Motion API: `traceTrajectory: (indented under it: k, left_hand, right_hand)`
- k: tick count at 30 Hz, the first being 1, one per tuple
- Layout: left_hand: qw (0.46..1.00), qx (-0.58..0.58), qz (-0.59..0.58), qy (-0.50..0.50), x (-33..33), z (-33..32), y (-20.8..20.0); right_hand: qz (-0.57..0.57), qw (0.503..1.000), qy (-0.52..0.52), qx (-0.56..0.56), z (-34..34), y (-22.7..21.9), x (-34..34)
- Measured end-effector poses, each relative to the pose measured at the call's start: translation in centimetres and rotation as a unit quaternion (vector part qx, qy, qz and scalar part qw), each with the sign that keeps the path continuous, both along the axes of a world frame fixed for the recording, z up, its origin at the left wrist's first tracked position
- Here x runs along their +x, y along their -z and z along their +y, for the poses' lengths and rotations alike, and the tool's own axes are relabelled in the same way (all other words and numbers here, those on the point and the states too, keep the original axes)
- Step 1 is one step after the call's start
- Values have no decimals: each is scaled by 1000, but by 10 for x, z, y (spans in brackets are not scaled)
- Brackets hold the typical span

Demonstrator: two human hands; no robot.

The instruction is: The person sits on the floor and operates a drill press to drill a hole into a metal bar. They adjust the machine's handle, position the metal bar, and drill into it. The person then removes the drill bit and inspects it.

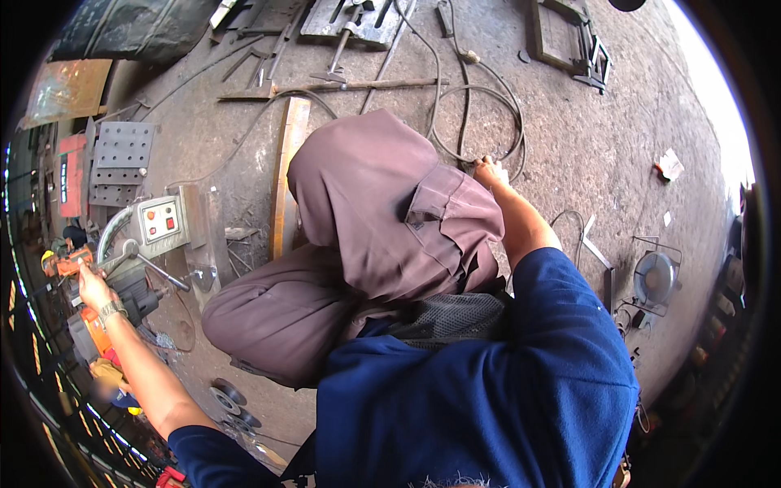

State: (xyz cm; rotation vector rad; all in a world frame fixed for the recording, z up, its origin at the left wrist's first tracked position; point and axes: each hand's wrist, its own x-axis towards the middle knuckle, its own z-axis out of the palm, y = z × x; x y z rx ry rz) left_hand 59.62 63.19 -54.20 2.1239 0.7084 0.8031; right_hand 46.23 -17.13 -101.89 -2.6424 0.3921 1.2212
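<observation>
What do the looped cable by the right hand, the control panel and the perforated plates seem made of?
Looped cable: probably rubber or plastic sheathing, dull, bending in smooth curves. Control panel: likely painted metal, by its smooth pale-grey coat. Perforated plates: apparently steel, matte grey, flat with regular holes.

Left hand (93,286) is at the machine (128,272), right hand (489,172) at looped cable (522,122).

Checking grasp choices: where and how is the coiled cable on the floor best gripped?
Probably pinch the coiled cable at its near edge, from above: its loop lies flat, strands converge there, and the right hand is at that edge.
</observation>
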Motion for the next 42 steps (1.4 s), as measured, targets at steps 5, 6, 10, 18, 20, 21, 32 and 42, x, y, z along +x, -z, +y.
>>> traceTrajectory:
  k: [5, 6, 10, 18, 20, 21, 32, 42]
  left_hand:
    - [1000, 7, 2, 26, 6, 13, -3]
    - [999, 24, 22, -5, 2, 19, 1]
    - [989, 97, 81, -77, -7, 30, 7]
    - [953, 163, 237, -93, -18, 30, -12]
    - [970, 144, 180, -74, -26, 25, -15]
    - [976, 121, 171, -65, -29, 27, -16]
    - [962, 206, 181, 0, -51, 80, -39]
    - [979, 183, 86, 4, -55, 84, -47]
  right_hand:
    - [-47, 985, -156, -52, 20, -15, -42]
    - [-52, 984, -163, -46, 26, -14, -50]
    - [-49, 986, -159, 26, 29, -29, -93]
    - [-186, 973, 58, 120, -43, -221, -137]
    - [-253, 913, 126, 295, -43, -299, -124]
    - [-256, 867, 131, 407, -35, -336, -122]
    - [18, 874, -355, 332, 168, -451, -162]
    - [9, 937, -227, 266, 128, -493, -250]
